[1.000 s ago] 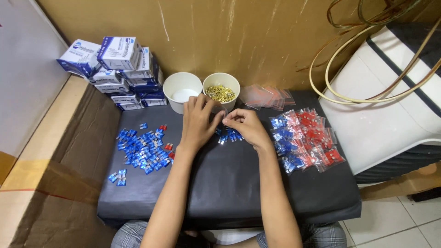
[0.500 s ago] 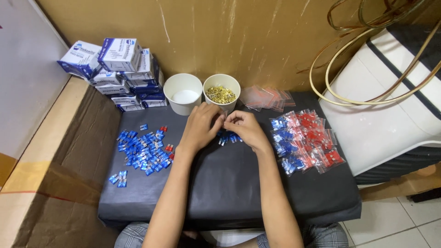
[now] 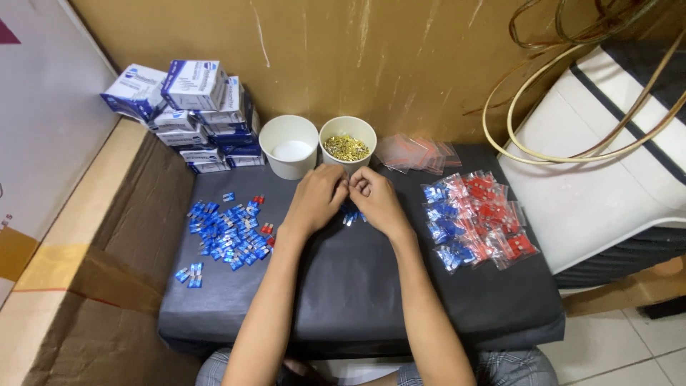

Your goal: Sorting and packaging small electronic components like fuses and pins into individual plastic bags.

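I see my left hand and right hand together, fingertips meeting over a small cluster of blue plastic fuses on the black surface; whether they pinch anything, I cannot tell.

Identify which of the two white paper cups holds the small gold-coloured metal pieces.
The right cup, nearest the hands, holds the gold pieces; the left cup shows only a white inside.

I see stacked blue-white boxes at ten o'clock, an empty white cup at twelve, coiled hoses at two.
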